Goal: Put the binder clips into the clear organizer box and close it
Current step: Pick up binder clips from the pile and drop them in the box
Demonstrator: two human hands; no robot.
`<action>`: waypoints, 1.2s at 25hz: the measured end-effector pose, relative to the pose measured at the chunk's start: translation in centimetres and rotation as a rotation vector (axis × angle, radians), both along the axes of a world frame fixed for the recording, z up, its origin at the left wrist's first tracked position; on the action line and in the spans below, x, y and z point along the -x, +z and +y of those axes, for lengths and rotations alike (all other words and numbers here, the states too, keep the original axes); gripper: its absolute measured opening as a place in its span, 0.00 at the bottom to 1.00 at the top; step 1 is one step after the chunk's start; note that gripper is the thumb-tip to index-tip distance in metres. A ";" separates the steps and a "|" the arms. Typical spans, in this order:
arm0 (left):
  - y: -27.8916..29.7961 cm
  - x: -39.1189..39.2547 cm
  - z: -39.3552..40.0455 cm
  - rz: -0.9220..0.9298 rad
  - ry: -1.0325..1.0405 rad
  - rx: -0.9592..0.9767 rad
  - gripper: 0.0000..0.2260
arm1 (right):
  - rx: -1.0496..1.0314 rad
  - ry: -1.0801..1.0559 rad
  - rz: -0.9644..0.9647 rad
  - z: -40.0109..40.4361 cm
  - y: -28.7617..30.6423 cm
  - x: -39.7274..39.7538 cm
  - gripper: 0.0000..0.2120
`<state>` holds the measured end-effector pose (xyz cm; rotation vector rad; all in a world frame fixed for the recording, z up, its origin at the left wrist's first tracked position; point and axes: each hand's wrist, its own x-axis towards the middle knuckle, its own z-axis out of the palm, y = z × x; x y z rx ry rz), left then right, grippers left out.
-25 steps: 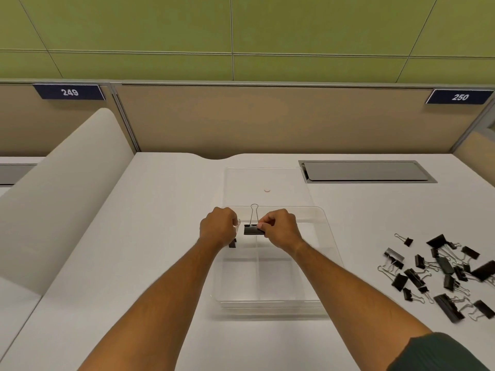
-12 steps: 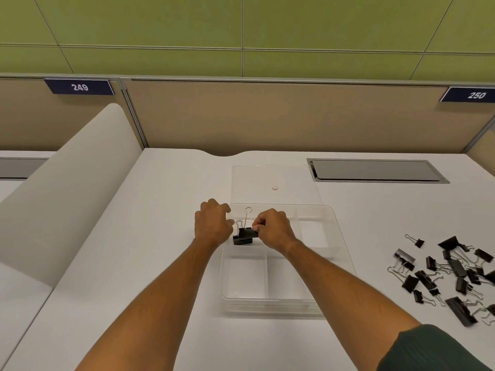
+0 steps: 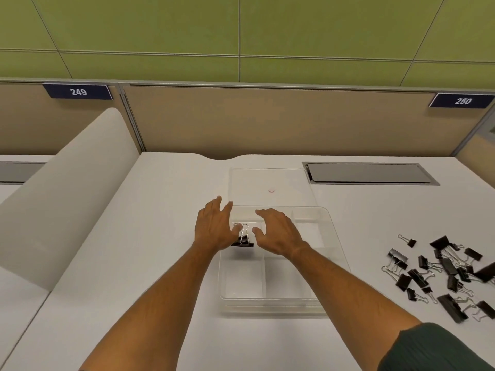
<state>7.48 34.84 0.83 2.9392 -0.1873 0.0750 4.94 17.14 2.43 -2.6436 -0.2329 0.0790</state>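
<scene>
Left hand (image 3: 214, 228): fingers spread and nearly straight, palm down over the left rim of the clear organizer box (image 3: 332, 231); its thumb side lies just beside a black binder clip (image 3: 242, 240), but whether skin touches the wire handles cannot be told. It grips nothing. Right hand (image 3: 276, 231): also spread, fingers loosely arched, hovering above the box's far-middle compartments with nothing in it; thumb points toward the clip, a small gap between. The clip sits between the two hands in the left column of the box, black body low, silver handles standing up (a second dark body may lie under it; too blurred to separate). Box is divided into compartments; the near ones show no clips. Its clear lid (image 3: 270, 180) lies flat on the desk just beyond the box's far edge, a small pinkish dot near its middle. Box stands on a white desk (image 3: 160, 263). Well to the right of the box, a loose pile of binder clips (image 3: 442, 274), mixed sizes, black with silver handles, scattered on the desk surface. Farther back right, a grey cable hatch (image 3: 369, 174) set in the desk. Behind, tan partition panels carrying number plates 249 (image 3: 78, 91) and 250 (image 3: 462, 100).
</scene>
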 end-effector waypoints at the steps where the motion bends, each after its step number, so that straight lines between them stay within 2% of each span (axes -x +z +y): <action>1: 0.1 0.2 -0.1 0.004 -0.016 -0.014 0.34 | 0.055 0.015 -0.014 -0.4 -0.1 0.3 0.29; 4: 0.5 0.8 -0.7 0.006 -0.064 -0.066 0.34 | 0.180 0.023 -0.026 -1.8 -0.2 1.1 0.34; 12: 1.6 1.6 -4.6 -0.014 -0.171 -0.142 0.38 | 0.358 -0.083 -0.066 -5.9 0.1 3.7 0.43; 30: 1.3 4.6 -20.7 -0.021 -0.453 -0.082 0.40 | 0.368 -0.466 -0.075 -19.9 -0.1 11.8 0.43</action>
